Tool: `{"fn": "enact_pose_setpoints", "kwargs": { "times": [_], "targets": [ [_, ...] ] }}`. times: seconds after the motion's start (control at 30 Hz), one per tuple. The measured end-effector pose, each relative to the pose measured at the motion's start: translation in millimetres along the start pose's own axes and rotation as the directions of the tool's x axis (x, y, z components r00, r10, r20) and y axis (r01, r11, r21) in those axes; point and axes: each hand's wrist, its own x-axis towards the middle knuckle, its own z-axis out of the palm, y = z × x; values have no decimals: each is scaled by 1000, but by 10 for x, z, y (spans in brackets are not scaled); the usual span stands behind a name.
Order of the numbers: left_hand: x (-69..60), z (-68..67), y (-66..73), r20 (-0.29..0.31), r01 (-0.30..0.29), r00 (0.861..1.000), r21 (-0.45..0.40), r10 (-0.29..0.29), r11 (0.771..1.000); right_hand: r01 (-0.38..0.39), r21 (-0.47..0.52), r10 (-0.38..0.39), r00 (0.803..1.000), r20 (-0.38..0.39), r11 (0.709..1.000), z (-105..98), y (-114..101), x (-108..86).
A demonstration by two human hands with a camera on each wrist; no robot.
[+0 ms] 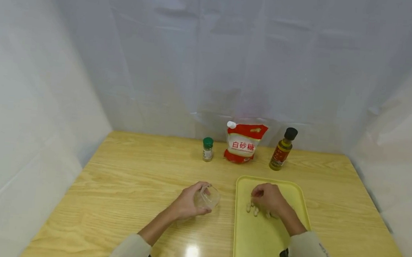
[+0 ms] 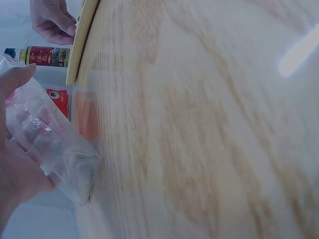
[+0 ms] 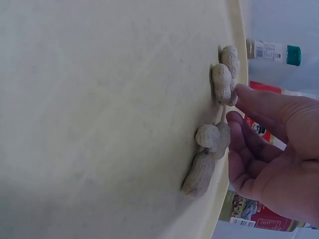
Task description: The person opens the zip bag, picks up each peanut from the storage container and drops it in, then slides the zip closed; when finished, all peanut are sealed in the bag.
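My left hand (image 1: 187, 202) holds a clear plastic bag (image 2: 47, 127) with its mouth spread between thumb and fingers, left of the tray. Something pale shows through the bag's bottom corner, too blurred to name. Over the far part of the yellow tray (image 1: 258, 247) is my right hand (image 1: 269, 198), its thumb and forefinger apart and its other fingers bent. In the right wrist view, unshelled peanuts (image 3: 198, 174) lie on the tray in two small clusters. The thumb tip is right by a peanut (image 3: 221, 82) group; whether it touches one I cannot tell.
Along the back of the wooden table (image 1: 132, 171) stand a green-capped shaker jar (image 1: 207, 150), a red and white sugar bag (image 1: 242, 144) and a dark-capped oil bottle (image 1: 282, 151). White sheeting (image 1: 197, 62) encloses the table at the back and sides.
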Motion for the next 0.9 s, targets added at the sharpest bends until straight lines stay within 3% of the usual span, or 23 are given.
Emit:
{"fn": "enact_pose_setpoints", "kwargs": {
  "times": [0.2, 0.9],
  "targets": [
    [6, 11, -18, -2, 3, 1000, 15, -3, 1000, 11, -26, -11, 1000, 10, 1000, 31, 29, 16],
    [9, 21, -19, 7, 22, 1000, 19, -23, 1000, -45, 52, 44, 999, 6, 998, 38, 22, 17]
  ]
}}
